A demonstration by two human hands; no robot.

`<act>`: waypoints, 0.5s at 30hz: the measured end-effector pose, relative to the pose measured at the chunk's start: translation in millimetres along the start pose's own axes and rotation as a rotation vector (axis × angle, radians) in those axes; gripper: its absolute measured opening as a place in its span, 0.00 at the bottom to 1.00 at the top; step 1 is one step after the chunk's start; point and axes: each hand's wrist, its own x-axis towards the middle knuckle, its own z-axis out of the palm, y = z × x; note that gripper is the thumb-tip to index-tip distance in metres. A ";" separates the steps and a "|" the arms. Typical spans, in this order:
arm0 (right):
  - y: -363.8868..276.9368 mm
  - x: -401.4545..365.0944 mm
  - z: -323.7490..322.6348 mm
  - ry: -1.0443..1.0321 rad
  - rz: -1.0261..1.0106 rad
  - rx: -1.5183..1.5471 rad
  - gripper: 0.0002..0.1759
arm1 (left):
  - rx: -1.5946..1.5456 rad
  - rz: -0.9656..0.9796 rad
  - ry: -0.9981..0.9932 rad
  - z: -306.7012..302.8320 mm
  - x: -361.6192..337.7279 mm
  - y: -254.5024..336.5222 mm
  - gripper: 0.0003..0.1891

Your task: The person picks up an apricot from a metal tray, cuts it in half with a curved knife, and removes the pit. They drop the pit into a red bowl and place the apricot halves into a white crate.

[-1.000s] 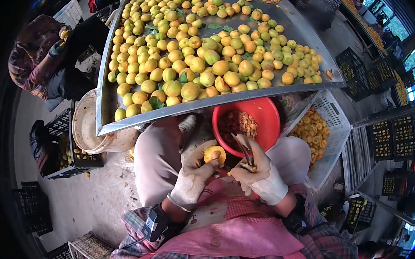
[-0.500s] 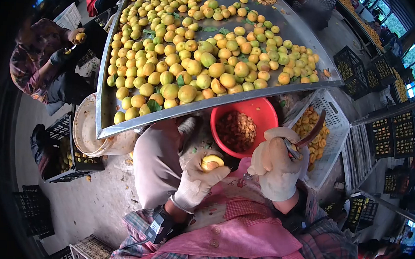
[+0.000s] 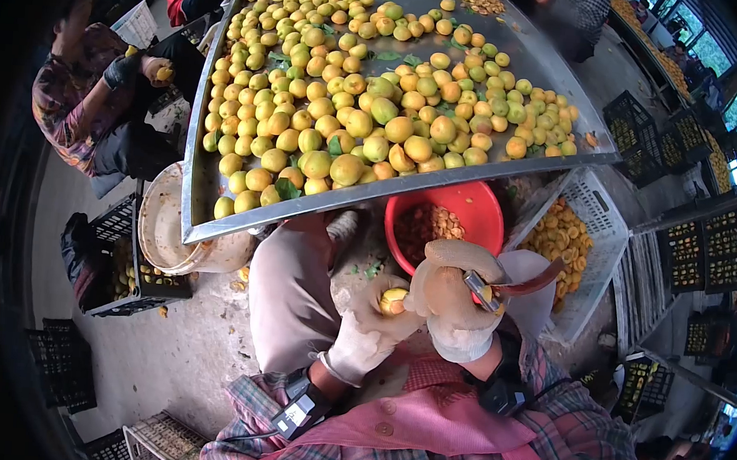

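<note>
In my gloved left hand [image 3: 362, 322] sits an apricot [image 3: 392, 301], low in front of my apron, with fingers and thumb closed round it. My gloved right hand [image 3: 457, 300] is right beside it, its fingertips close against the left hand and fruit; contact with the fruit is hard to tell. That right hand grips a knife [image 3: 529, 285], whose curved reddish-brown part points up and right. Just beyond my hands stands a red basin [image 3: 494, 222] containing apricot pits [image 3: 444, 225]. A metal-edged table [image 3: 559, 77] holds many yellow-green apricots [image 3: 357, 125].
To the right, a white crate [image 3: 610, 220] contains apricot halves [image 3: 558, 240]. A white bucket [image 3: 163, 216] and a black crate [image 3: 116, 298] stand at left. Another person [image 3: 86, 108] sits left of the table, holding fruit. Stacked black crates [image 3: 632, 133] stand farther right.
My right hand has moved left and down with the knife, up against my left hand. The left hand has shifted slightly right, still holding the apricot. The whole view has shifted a little.
</note>
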 end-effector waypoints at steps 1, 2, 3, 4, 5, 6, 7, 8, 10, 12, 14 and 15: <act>-1.6 1.9 -0.7 -0.022 -0.043 -0.050 0.16 | -0.003 0.000 -0.003 1.1 -0.9 -0.9 0.16; -8.9 5.5 2.0 -0.022 -0.042 -0.052 0.16 | -0.008 -0.001 -0.001 2.0 -1.9 -0.5 0.16; -20.4 9.4 7.3 -0.042 0.052 -0.053 0.15 | -0.013 -0.002 0.002 2.1 -2.8 -0.1 0.17; -26.3 10.9 10.7 -0.063 0.147 -0.054 0.14 | -0.014 -0.004 0.004 1.0 -3.8 -0.3 0.17; -16.7 9.8 6.4 -0.065 0.150 -0.052 0.14 | -0.020 0.036 -0.011 -0.5 -4.8 -0.4 0.17; 0.8 7.9 -2.3 -0.162 -0.056 -0.279 0.13 | -0.025 0.078 -0.027 -1.6 -5.7 -0.6 0.18; 4.7 10.6 -2.9 -0.258 -0.267 -0.505 0.12 | -0.025 0.078 -0.026 -2.2 -6.2 0.7 0.18; 1.9 11.1 -2.2 -0.259 -0.268 -0.504 0.12 | 0.002 0.083 -0.055 -2.8 -7.1 2.9 0.18; -27.2 24.8 15.2 -0.320 0.160 -0.119 0.11 | 0.031 0.086 -0.083 -5.1 -9.2 1.9 0.18; -32.6 30.6 17.7 -0.386 0.039 -0.193 0.11 | 0.087 0.307 -0.144 -8.0 -9.8 -8.5 0.19; -33.4 31.5 15.1 -0.460 0.185 -0.130 0.10 | 0.120 0.314 -0.131 -6.9 -9.7 -14.6 0.19; -18.9 30.8 10.4 -0.457 -0.037 -0.302 0.10 | -0.001 0.156 -0.184 -6.4 -10.7 -6.4 0.18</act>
